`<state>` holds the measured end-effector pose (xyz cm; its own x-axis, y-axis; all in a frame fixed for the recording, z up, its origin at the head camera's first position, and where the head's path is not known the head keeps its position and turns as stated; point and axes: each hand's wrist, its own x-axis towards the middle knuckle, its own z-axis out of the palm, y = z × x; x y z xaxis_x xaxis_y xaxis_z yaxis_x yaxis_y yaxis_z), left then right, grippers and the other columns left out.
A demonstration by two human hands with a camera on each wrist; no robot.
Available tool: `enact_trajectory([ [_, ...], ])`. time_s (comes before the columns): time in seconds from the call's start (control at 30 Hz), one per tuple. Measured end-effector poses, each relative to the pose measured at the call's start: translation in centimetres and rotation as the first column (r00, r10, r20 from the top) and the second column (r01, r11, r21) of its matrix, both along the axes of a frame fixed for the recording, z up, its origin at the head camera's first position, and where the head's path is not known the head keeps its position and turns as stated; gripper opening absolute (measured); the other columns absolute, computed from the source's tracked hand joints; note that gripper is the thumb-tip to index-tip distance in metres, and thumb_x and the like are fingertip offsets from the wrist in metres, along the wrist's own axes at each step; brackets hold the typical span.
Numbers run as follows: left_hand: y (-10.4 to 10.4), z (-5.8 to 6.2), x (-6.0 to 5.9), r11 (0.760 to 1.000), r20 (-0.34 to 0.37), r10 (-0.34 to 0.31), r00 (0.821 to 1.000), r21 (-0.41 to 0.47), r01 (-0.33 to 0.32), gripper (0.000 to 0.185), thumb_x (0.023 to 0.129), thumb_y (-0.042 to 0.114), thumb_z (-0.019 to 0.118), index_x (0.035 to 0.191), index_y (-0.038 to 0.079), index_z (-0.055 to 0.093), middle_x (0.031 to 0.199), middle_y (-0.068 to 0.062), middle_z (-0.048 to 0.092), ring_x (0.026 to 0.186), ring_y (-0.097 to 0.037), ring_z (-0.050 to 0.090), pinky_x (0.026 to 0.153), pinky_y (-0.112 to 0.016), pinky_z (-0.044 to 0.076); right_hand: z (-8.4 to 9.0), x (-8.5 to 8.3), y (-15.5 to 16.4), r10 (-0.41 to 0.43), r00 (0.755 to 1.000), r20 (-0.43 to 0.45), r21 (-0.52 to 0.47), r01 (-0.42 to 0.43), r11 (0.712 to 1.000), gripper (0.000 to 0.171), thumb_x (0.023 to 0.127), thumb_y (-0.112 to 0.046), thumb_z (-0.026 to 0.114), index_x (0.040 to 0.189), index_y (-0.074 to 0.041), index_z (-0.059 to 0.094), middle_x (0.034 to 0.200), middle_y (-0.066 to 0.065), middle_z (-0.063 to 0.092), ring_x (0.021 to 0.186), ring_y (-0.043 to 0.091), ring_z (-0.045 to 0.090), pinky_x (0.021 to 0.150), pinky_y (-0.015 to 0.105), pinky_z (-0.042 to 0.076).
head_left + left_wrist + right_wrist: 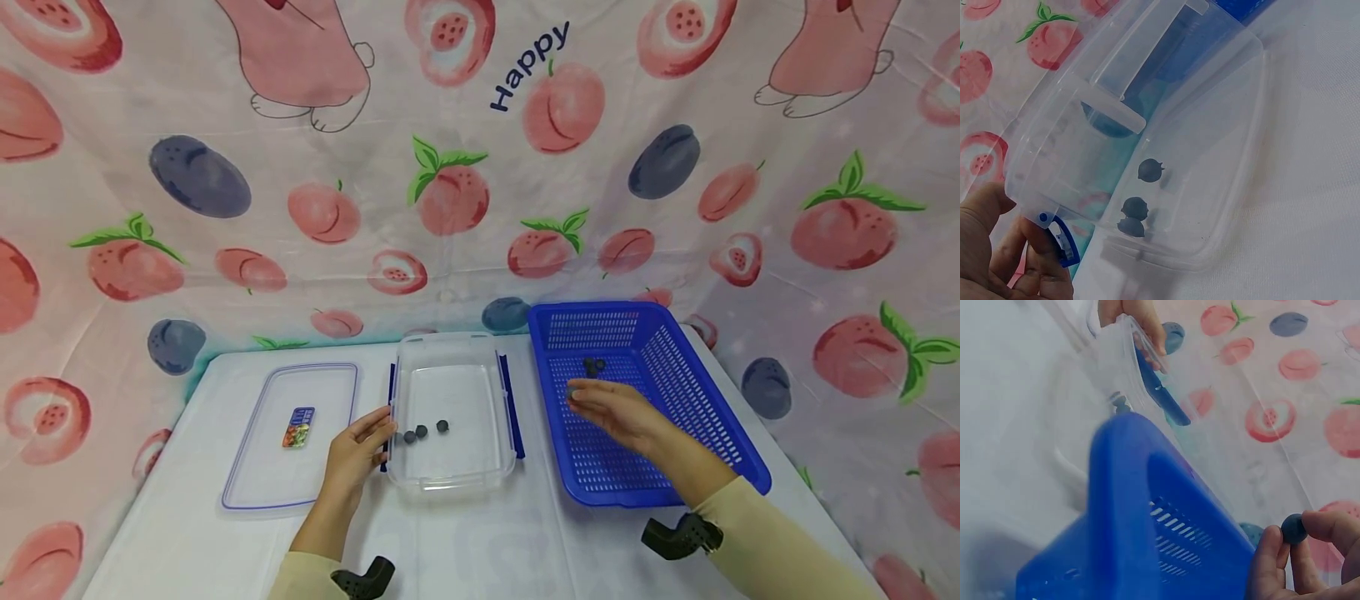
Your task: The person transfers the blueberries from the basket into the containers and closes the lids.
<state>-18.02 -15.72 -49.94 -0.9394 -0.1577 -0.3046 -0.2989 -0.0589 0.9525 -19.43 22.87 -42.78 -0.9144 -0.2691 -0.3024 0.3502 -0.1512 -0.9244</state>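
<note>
The right hand (615, 414) pinches a blueberry (1294, 529) in its fingertips over the blue basket (720, 417), while the left hand (358, 454) grips the near left edge of the clear container (450, 475) (three berries (422, 431) inside), the lid (255, 492) lying left on the white worktop (487, 542).

A clear lid (288, 437) lies on the white table (480, 542).

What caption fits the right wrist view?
Right hand pinches a blueberry above the blue basket.
</note>
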Motion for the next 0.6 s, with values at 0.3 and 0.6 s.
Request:
enact_trajectory([
  [0.3, 0.0, 0.0, 0.0, 1.000, 0.003, 0.009, 1.000, -0.003, -0.009, 0.046, 0.092, 0.019, 0.070, 0.135, 0.006, 0.059, 0.100, 0.013, 0.065, 0.084, -0.004, 0.059, 0.065, -0.017, 0.051, -0.4, 0.9, -1.2, -0.044, 0.999, 0.020, 0.006, 0.044, 0.999, 0.036, 0.097, -0.007, 0.060, 0.131, 0.005, 0.057, 0.109, 0.000, 0.066, 0.100, 0.011, 0.066, 0.099, 0.027, 0.050],
  [0.6, 0.1, 0.1, 0.1, 1.000, -0.002, 0.010, 1.000, 0.003, -0.010, 0.046, 0.092, 0.018, 0.070, 0.134, 0.005, 0.060, 0.099, 0.013, 0.064, 0.085, -0.004, 0.059, 0.066, -0.017, 0.051, -0.6, 1.1, -2.5, -0.035, 0.999, 0.011, 0.017, 0.035, 0.999, 0.036, 0.096, -0.006, 0.061, 0.130, 0.006, 0.057, 0.107, 0.001, 0.065, 0.099, 0.013, 0.066, 0.092, 0.024, 0.053],
])
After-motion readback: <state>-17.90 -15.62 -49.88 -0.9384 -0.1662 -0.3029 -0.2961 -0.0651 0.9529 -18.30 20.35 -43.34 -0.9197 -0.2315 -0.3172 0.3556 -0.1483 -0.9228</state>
